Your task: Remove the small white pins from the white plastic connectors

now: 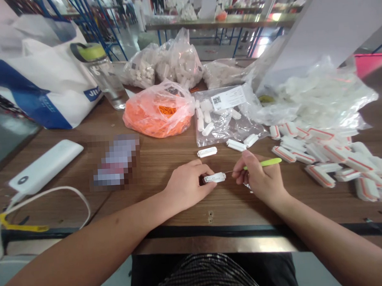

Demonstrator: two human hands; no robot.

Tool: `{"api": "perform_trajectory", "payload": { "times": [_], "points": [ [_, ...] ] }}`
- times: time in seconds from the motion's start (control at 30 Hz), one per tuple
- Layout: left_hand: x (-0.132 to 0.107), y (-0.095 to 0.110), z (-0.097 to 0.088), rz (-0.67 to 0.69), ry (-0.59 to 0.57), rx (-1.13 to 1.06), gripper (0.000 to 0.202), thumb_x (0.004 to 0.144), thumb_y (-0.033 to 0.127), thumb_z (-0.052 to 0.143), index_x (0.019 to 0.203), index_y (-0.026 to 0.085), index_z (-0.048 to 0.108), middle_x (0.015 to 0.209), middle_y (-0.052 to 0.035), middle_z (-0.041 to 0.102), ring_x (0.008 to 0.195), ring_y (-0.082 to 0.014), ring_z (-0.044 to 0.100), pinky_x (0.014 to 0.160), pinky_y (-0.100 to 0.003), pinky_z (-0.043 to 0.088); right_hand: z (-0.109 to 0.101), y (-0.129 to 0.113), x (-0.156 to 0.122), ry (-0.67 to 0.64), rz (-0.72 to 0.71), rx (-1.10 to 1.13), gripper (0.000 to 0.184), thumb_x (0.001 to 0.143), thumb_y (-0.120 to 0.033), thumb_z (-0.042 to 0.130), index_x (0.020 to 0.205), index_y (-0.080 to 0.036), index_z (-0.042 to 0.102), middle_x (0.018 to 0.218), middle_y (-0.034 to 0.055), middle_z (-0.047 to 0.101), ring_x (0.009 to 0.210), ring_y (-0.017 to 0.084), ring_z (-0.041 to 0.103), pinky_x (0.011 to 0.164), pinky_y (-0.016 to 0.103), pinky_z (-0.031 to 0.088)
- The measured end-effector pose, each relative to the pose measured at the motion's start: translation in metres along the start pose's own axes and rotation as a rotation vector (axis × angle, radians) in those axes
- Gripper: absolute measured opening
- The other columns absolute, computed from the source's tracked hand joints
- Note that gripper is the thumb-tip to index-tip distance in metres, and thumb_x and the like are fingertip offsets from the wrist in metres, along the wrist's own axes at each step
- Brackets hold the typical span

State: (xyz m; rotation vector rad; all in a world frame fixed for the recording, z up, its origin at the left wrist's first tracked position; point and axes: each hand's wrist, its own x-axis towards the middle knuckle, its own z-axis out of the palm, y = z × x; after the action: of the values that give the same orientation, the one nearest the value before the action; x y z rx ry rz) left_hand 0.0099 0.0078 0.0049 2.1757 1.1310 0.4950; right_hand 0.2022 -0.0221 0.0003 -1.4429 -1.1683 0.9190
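My left hand (188,185) pinches a white plastic tag (214,177) at lower centre of frame, my right hand (258,180) grips a green-handled needle (262,163) with its tip at the tag's end; a loose pinch could let the tag skid, jabbing me.

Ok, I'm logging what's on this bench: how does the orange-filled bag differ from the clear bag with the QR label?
The orange-filled bag bulges, packed full of orange pieces, while the clear bag lies flatter, holding a few loose white plastic pieces. The clear bag carries a white QR-code label; the orange-filled bag shows no label. Both are thin plastic and lie side by side on the wooden table.
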Motion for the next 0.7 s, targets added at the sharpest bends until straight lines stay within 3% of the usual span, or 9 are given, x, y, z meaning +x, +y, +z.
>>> {"api": "perform_trajectory", "payload": {
  "times": [0.33, 0.53, 0.7],
  "points": [
    [-0.0013, 0.0009, 0.0000, -0.007, -0.004, 0.005, 0.014, 0.078, 0.025, 0.067, 0.090, 0.022, 0.072, 0.081, -0.0002, 0.063, 0.061, -0.0116, 0.053, 0.059, -0.026, 0.043, 0.0008, 0.0023, 0.0017, -0.047, -0.008, -0.062, 0.052, 0.087, -0.055, 0.051, 0.054, -0.016, 0.060, 0.047, 0.0031, 0.060, 0.035, 0.009, 0.053, 0.034, 0.020, 0.039],
    [-0.0005, -0.0006, 0.0003, 0.014, 0.006, -0.010, 0.014, 0.078, 0.026, 0.067, 0.090, 0.022, 0.072, 0.080, 0.0000, 0.062, 0.060, -0.0114, 0.053, 0.058, -0.026, 0.042, -0.0017, 0.0014, -0.0022, -0.122, -0.139, -0.170, 0.053, 0.090, -0.054, 0.049, 0.056, -0.016, 0.061, 0.051, 0.0033, 0.062, 0.039, 0.010, 0.055, 0.039, 0.021, 0.043],
    [-0.0009, -0.0005, 0.0009, 0.007, 0.005, -0.021, 0.013, 0.078, 0.026, 0.067, 0.089, 0.022, 0.072, 0.082, -0.0003, 0.063, 0.061, -0.0113, 0.053, 0.058, -0.025, 0.042, -0.0021, 0.0040, -0.0032, -0.039, -0.117, -0.088, 0.055, 0.091, -0.056, 0.046, 0.056, -0.016, 0.061, 0.051, 0.0032, 0.062, 0.038, 0.009, 0.054, 0.037, 0.021, 0.041]
  ]
}}
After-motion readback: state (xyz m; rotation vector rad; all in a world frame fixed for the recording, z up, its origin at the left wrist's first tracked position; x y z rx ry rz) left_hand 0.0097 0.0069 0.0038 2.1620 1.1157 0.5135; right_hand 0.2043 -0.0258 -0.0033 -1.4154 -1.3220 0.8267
